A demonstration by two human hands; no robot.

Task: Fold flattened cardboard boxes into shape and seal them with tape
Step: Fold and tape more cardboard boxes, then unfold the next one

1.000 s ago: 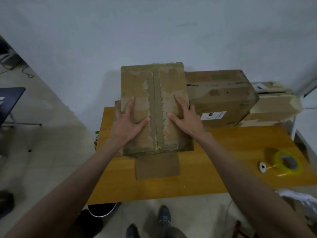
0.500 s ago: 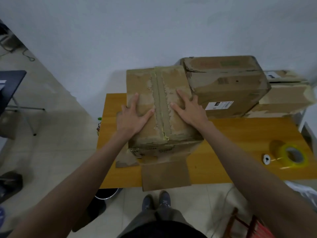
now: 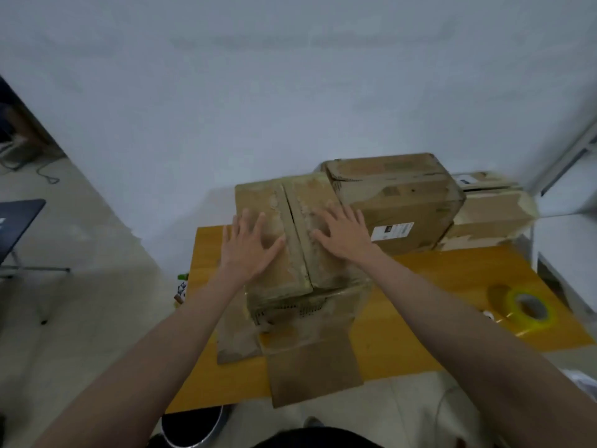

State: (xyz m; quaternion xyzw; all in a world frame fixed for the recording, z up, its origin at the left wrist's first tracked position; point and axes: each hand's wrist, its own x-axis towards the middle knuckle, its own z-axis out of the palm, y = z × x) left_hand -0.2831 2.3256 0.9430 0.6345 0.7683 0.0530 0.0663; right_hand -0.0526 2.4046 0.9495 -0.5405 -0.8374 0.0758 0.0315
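Note:
A worn brown cardboard box (image 3: 300, 295) stands on the yellow wooden table (image 3: 420, 286), its two top flaps folded down with a seam running between them. My left hand (image 3: 250, 244) presses flat on the left flap with fingers spread. On the right flap my right hand (image 3: 344, 234) lies flat in the same way. Two loose bottom flaps (image 3: 310, 370) stick out toward me over the table's front edge. A roll of yellow tape (image 3: 528, 310) lies on the table at the right, away from both hands.
A larger sealed box with a white label (image 3: 397, 202) sits right behind the one under my hands, and another box (image 3: 491, 208) stands further right by the wall. A dark bin (image 3: 190, 428) is on the floor under the table's front left corner.
The box has tipped down from leaning upright toward me to sitting flat with its top up. Both hands stayed flat on its flaps and moved a little away from me with it.

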